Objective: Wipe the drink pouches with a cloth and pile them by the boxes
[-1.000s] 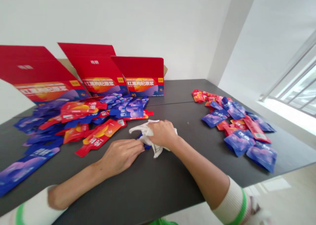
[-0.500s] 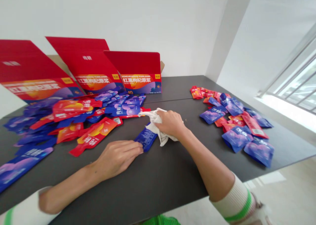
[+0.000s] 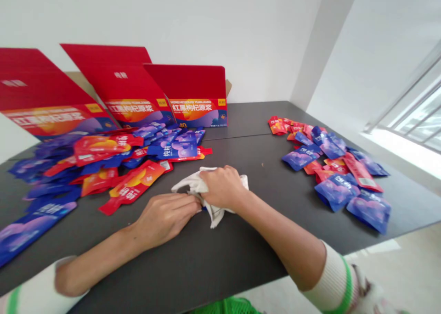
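A crumpled white cloth (image 3: 216, 214) is bunched under my right hand (image 3: 223, 187), whose fingers are closed over it at the middle of the table. The cloth lies across a blue pouch (image 3: 204, 209), hiding all but a sliver. My left hand (image 3: 167, 218) rests on the table with its fingers pressed together on the near-left end of that pouch. Its fingertips come right up to the cloth's edge. Beyond my left hand lies a red pouch (image 3: 136, 185) with a narrow neck, at the near edge of a heap of red and blue pouches (image 3: 103, 146).
Three red cartons with raised lids, the right one (image 3: 200, 84) smallest, stand behind the heap. On the right lies a looser group of pouches, including a blue pouch (image 3: 336, 191). The dark table (image 3: 241, 254) ends at its near edge and right side.
My right hand has drawn the cloth left and nearer, over the blue pouch and up to my left fingers. The pouch's printed face is now covered. My left hand has stayed in place.
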The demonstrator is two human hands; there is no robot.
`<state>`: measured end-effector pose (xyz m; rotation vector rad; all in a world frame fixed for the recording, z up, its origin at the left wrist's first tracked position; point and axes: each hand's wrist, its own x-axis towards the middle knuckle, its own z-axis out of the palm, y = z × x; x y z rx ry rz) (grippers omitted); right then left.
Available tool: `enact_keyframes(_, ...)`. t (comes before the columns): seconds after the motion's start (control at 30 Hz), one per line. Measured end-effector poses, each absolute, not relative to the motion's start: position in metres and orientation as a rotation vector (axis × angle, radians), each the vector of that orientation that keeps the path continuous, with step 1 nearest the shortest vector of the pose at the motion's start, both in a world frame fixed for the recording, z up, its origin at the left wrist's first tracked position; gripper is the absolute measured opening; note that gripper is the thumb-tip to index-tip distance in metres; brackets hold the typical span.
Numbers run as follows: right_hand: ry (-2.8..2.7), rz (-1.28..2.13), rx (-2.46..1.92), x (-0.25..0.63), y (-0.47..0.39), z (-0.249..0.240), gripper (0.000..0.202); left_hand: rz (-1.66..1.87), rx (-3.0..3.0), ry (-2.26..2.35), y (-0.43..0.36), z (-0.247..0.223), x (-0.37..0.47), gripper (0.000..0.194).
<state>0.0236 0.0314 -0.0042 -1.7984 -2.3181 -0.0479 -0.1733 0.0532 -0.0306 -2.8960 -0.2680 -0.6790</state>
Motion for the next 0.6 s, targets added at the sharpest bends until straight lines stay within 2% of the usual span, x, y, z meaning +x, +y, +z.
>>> enact_keyframes(0.13,-2.129,-0.07,-2.06,0.0275,0.0323,-0.0021,0.041,-0.667,-2.899,-0.289,0.0531,-0.0307,-0.1738,0.018)
enact_keyframes(0.3,-2.359,-0.015,-1.773,0.0237,0.0287,-0.005,0.037,-0.68,-2.907,-0.288,0.055,-0.0317,-0.1735,0.017)
enact_keyframes(0.43,-2.163,0.073,-2.074,0.03,0.033,-0.0049,0.043,-0.656,-2.896,-0.291,0.0552,-0.0307,-0.1733,0.017)
enact_keyframes(0.6,-2.349,0.032,-1.779,0.0279,0.0298,-0.0047,0.036,-0.68,-2.906,-0.292,0.0561,-0.0314,-0.173,0.017)
